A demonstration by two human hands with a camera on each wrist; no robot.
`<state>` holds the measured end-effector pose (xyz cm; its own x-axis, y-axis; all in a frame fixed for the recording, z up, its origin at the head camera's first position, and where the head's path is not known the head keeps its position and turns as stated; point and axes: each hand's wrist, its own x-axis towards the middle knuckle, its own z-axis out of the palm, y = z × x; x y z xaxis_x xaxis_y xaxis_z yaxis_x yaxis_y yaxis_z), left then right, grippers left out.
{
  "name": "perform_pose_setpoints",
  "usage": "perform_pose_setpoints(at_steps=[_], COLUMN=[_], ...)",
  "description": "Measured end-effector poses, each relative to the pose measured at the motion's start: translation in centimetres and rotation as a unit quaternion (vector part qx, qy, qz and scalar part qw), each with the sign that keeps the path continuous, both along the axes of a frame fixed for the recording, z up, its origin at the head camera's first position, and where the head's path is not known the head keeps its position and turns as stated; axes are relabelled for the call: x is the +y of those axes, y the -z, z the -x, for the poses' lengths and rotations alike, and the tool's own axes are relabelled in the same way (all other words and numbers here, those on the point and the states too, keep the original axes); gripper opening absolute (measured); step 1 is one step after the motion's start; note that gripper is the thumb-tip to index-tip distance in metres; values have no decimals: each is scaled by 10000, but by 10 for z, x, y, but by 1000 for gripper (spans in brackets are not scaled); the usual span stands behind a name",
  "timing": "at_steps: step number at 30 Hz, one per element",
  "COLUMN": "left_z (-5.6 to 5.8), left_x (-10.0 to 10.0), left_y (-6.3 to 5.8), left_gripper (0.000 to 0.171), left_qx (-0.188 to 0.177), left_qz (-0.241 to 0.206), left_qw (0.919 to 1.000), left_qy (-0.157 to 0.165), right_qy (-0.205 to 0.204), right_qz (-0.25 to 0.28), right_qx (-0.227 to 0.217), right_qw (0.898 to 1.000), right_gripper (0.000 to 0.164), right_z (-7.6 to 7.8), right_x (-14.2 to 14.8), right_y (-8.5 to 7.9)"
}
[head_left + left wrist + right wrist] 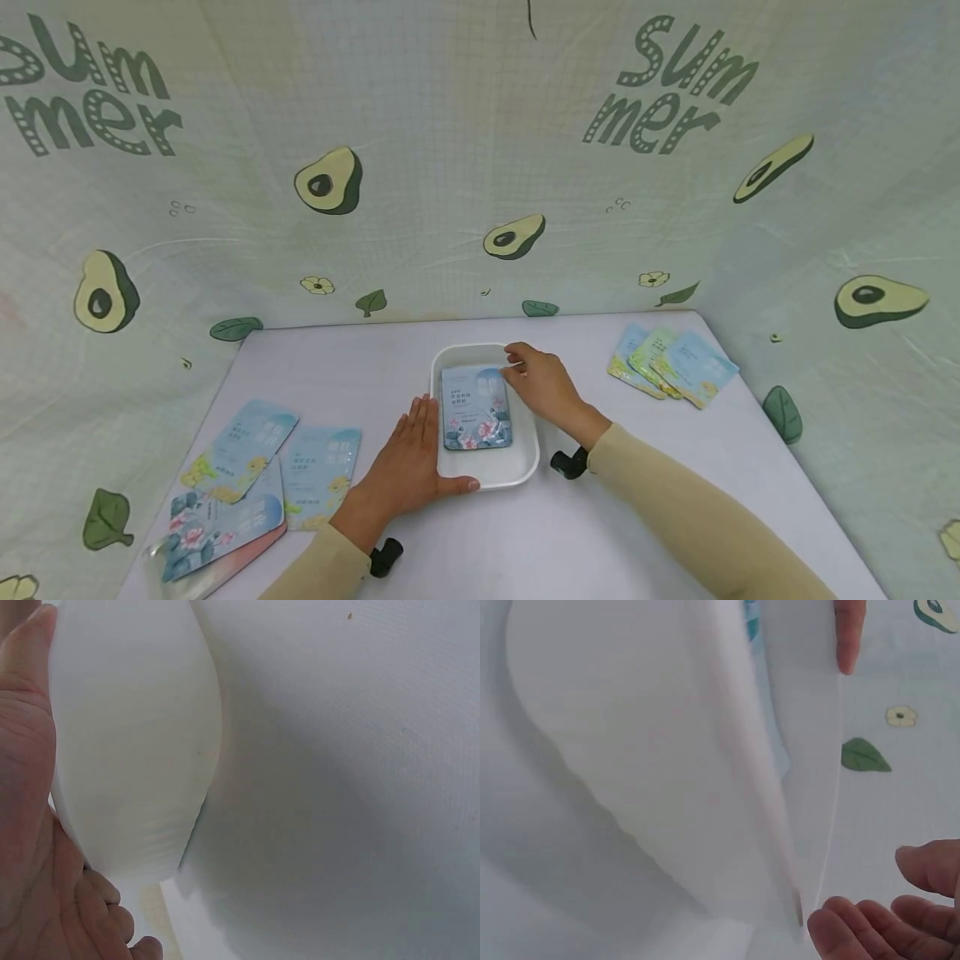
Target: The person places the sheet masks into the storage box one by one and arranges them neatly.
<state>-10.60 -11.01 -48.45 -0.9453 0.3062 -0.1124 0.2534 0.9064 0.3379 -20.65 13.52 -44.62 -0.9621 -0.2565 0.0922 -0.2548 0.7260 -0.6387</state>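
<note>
A white tray [491, 479] stands mid-table with a blue sheet-mask packet [476, 408], printed with pink flowers, lying in it. My left hand [405, 467] rests against the tray's left side, fingers straight and thumb spread along the front rim; the left wrist view has its palm [34, 817] beside the tray wall [135, 742]. Over the tray's right rim, near the packet's top right corner, reaches my right hand [543, 385]. In the right wrist view its fingers [847, 930] are loosely bent near the tray's end, thumb apart from them, nothing between.
To the left lie several larger packets: a blue one [243, 450] over a flowered one [225, 521] and a pinkish one [247, 562], with another blue packet [322, 475] beside them. Several small packets [693, 367] fan out at the back right. A printed cloth [420, 275] hangs behind the table.
</note>
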Motion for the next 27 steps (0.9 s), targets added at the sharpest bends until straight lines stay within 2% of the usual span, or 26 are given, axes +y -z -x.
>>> perform_pose_setpoints(at_steps=[3, 5, 12, 16, 21, 27], left_z=[0, 0, 0, 1, 1, 2], left_x=[0, 0, 0, 0, -1, 0], left_y=[0, -1, 0, 2, 3, 2], left_gripper=[143, 143, 143, 145, 145, 144], left_qx=[-20, -38, -128, -152, -190, -155], left_qz=[-17, -54, -159, -125, -155, -153], left_qw=[10000, 10000, 9997, 9998, 9996, 9997], left_qy=[-14, -35, -102, -102, -125, -105], right_qy=[54, 131, 432, 517, 701, 1017], right_qz=[-160, -302, -937, -1427, -1946, -2244], right_qx=[397, 478, 188, 154, 167, -53], right_qw=[9991, 9983, 9945, 9883, 9782, 9692], right_gripper=[43, 45, 65, 74, 81, 87], right_z=[4, 6, 10, 11, 10, 8], right_x=[14, 24, 75, 110, 153, 192], right_y=[6, 11, 32, 42, 50, 53])
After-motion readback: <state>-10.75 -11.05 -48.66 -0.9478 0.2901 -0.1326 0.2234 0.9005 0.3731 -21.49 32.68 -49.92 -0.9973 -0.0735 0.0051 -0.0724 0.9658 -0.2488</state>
